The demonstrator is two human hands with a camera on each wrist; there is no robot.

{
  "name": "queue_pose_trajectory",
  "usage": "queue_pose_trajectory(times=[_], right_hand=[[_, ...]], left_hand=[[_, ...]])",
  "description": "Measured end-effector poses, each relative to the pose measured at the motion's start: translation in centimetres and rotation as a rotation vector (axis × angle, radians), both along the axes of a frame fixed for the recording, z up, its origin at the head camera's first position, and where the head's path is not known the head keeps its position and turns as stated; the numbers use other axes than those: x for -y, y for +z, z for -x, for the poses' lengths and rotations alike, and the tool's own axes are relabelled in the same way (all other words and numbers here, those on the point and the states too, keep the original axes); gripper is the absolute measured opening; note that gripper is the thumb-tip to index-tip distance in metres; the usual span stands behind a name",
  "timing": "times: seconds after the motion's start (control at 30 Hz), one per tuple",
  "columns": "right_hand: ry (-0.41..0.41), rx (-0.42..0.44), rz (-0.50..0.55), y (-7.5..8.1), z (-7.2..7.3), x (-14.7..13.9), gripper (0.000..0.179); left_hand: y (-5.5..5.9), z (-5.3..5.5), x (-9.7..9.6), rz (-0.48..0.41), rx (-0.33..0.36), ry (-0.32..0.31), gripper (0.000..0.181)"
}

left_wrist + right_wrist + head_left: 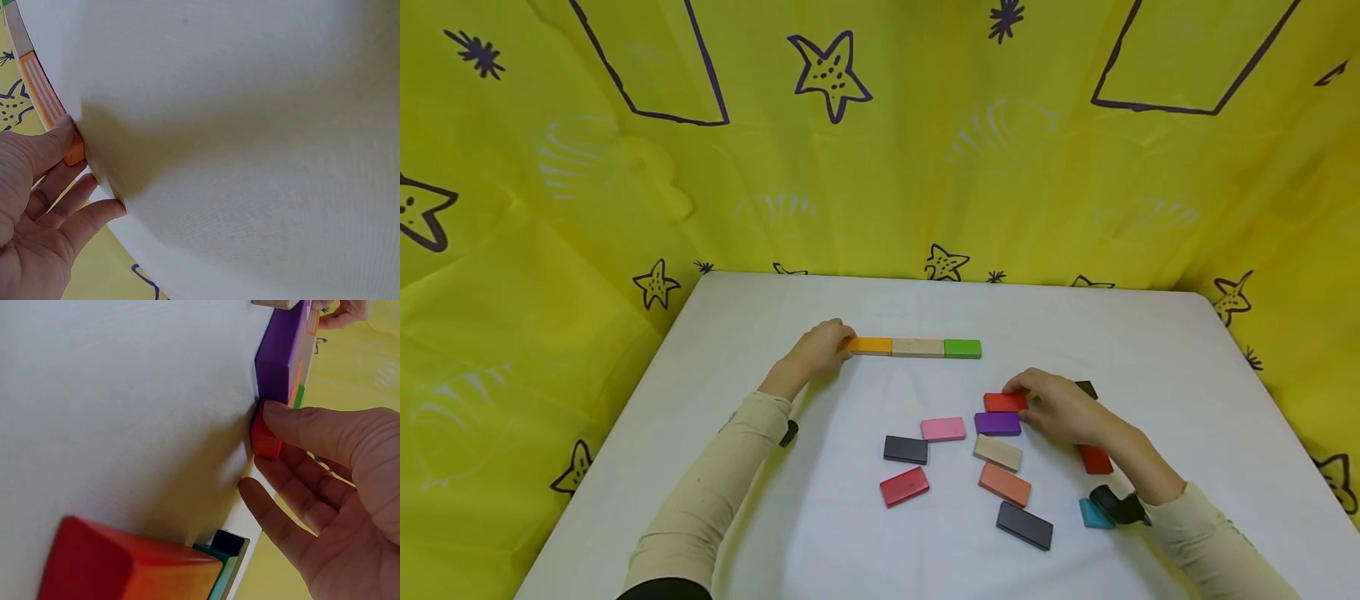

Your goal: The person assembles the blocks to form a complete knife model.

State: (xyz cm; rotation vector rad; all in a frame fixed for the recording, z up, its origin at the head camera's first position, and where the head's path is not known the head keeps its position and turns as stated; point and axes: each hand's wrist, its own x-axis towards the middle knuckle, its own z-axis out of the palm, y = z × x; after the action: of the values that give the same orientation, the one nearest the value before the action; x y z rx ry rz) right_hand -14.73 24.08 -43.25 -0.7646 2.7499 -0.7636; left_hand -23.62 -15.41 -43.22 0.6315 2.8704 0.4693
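Note:
My left hand pinches the left end of an orange block between thumb and fingers. That block lies end to end with a beige block and a green block, in a row toward the table's back. Farther right, my right hand pinches the right end of a red block; in the right wrist view its thumb lies against the red block. Just in front of the red block lies a purple block. White stripes mark the orange block in the left wrist view.
Nearer me lie a pink block, dark grey blocks, a crimson block, a beige block and a salmon block. A teal block, another red block and a dark block lie around the right arm.

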Motion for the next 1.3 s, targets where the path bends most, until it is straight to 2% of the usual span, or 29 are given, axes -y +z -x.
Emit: queue_pose_trajectory(times=[0.43,0.77,1.3], right_hand=[[-0.013,0.029,-0.024,1.1,0.7,0.0,0.034],[-0.014,-0.019,-0.025,1.3,2.8,-0.3,0.032],[-0.091,0.046,-0.047,0.9,6.4,0.2,0.034]], left_hand=[[-0.1,0.1,0.0,0.017,0.010,0.014,0.028],[0.0,0.0,0.0,0.010,0.022,0.023,0.030],[-0.2,0.0,0.1,0.011,0.031,0.027,0.029]])
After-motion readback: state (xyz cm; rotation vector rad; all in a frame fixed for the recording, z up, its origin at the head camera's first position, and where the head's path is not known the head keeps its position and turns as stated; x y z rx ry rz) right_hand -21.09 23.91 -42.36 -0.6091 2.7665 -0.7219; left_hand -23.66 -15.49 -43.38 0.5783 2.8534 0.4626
